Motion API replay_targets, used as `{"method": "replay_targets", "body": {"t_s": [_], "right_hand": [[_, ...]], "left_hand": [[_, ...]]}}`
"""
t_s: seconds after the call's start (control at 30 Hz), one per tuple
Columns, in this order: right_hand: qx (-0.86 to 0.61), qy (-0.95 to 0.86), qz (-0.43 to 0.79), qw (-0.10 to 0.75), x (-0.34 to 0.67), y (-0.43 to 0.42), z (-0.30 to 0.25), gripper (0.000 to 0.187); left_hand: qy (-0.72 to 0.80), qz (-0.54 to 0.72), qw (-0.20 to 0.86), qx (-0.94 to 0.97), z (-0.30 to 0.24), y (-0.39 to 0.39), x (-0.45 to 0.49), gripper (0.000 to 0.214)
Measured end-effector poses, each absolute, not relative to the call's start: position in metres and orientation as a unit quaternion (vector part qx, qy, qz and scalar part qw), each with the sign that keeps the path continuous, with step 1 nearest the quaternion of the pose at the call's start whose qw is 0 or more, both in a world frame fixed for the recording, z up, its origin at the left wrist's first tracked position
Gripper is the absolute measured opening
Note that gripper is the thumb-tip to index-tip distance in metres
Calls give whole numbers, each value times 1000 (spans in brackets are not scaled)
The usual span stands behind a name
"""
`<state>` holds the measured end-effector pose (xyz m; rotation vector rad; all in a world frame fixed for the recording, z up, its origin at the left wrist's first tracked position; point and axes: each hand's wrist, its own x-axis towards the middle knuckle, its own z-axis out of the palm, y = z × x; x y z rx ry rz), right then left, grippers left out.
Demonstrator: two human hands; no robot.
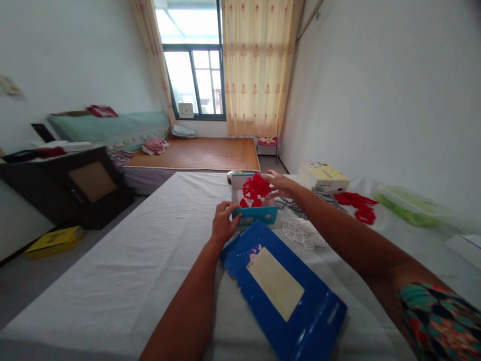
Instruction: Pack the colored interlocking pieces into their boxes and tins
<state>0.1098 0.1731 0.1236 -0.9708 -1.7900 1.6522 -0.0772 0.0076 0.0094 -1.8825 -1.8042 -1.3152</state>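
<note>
Hands at work over a white-covered table (112, 260). At far left a yellow box (54, 240) lies on the floor, below a dark cabinet (86, 185). The left hand (224, 223), fingers curled, grips the near left corner of a small teal box (259, 215) standing near the table's middle. Just in front of that box lies a blue folder (285, 296) bearing a pale label. The right hand (280, 184) holds a red cut-out ornament (256, 189) by its right edge, fingers loosely closed on it (how firmly cannot be told), and the ornament sits over the teal box's open top. Further right lie white lacy pieces (304, 233), a yellow-and-white carton (323, 176), more red cut-outs (358, 205) and a green-lidded container (409, 205) by the wall.
</note>
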Motion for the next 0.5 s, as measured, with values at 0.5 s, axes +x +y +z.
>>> {"method": "replay_targets", "body": {"t_s": [0.5], "right_hand": [[-516,-692,289,414,330,254,104,58]], "left_hand": [[-616,-458,96,-634,11,9,-77,20]]}}
